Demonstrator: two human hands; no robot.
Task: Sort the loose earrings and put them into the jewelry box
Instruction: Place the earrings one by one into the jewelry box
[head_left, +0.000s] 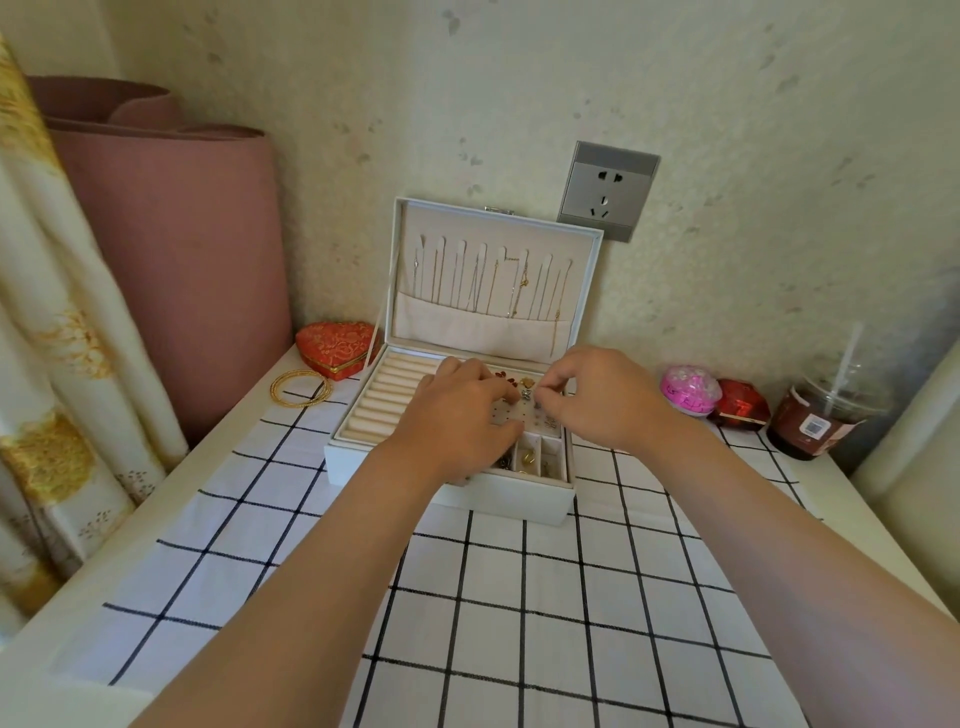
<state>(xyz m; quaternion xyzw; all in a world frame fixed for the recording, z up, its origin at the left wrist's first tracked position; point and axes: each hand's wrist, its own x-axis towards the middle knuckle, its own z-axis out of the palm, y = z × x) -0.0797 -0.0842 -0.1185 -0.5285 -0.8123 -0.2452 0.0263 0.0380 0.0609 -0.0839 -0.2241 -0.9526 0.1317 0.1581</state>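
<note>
**Where Trinkets Are Kept, Fine Work Is Done**

As seen from the head camera, a white jewelry box (498, 499) is set at the centre of the frame on a black-and-white checked cloth (519, 597). Its lid (582, 291) is stood upright by the wall, with thin necklaces (483, 283) hung inside.

Both hands are held over the box's perforated earring panel (500, 415). The left hand (457, 410) is turned knuckles-up with its fingers curled down onto the panel. What lies under them is hidden, so a grip cannot be told. The right hand (602, 395) is shown with thumb and forefinger drawn together at a small silver earring (525, 395), too small for a hold to be confirmed.

Just above it, red and gold earrings (511, 378) are seen between the two hands. More pieces are kept in the small compartments (530, 457) at the box's lower right, and ring rolls (384, 395) fill its left side.

A red heart-shaped box (337, 348) and gold bangles (301, 389) are placed left of centre. A pink ball (690, 389), a red case (740, 402) and a lidded drink cup (821, 421) are lined up at the right.
</note>
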